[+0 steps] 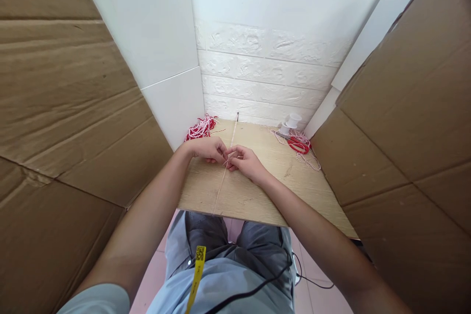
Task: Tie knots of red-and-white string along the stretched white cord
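Note:
A pale cord (220,189) runs from a small dark hook (237,114) at the wall down over the wooden board (257,196) to its front edge. Around the middle of this cord, my left hand (210,149) and my right hand (244,161) meet, fingertips almost touching. Both hands are closed in a pinch on thin white string at the cord, with a short loose end sticking out between them. The exact shape of the string under the fingertips is too small to tell.
Red and pink-white cords (201,129) lie bunched at the board's back left. At the back right are white spools (293,120), red-handled scissors (298,145) and more twisted cord (311,162). Cardboard walls (66,83) flank both sides.

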Demonstrator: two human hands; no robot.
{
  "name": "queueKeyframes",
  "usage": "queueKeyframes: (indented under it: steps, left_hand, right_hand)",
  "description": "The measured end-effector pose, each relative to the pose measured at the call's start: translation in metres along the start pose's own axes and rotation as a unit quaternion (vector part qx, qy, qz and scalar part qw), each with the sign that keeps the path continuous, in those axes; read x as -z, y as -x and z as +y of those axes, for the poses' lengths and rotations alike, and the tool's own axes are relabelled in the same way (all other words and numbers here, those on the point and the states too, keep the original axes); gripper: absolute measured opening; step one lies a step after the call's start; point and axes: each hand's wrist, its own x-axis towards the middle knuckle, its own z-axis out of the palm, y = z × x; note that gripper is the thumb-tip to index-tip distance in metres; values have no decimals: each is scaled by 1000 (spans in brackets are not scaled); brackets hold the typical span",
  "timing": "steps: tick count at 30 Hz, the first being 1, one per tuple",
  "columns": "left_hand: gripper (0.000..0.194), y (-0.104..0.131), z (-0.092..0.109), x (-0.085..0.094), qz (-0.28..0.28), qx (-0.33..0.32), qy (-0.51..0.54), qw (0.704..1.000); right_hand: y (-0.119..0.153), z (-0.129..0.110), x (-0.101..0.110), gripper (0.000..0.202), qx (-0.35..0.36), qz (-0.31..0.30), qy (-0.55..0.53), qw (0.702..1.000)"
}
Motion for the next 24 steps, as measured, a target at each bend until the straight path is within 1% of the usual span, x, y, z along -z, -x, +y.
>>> queueKeyframes:
  steps: [4, 7, 13, 17, 24]
  left_hand:
    - [26, -2, -2, -2, 29, 17, -9, 999]
    - [27, -3, -3, -2, 38, 15, -21, 999]
    - [24, -2, -3, -2, 35, 23, -42, 998]
    - [20, 0, -1, -1, 36, 18, -33, 999]
    - [23, 4, -3, 4, 32, -3, -21, 999]
  right_hand:
    - [0, 0, 0, 22, -4, -4, -12, 1000]
    - [0, 0, 0, 21, -1, -9, -17, 1000]
    - [0, -1, -1, 23, -2, -13, -20, 1000]
    - [0, 0, -1, 23, 2, -15, -28, 999]
    - [-1, 0, -1, 24, -8, -4, -30, 1000]
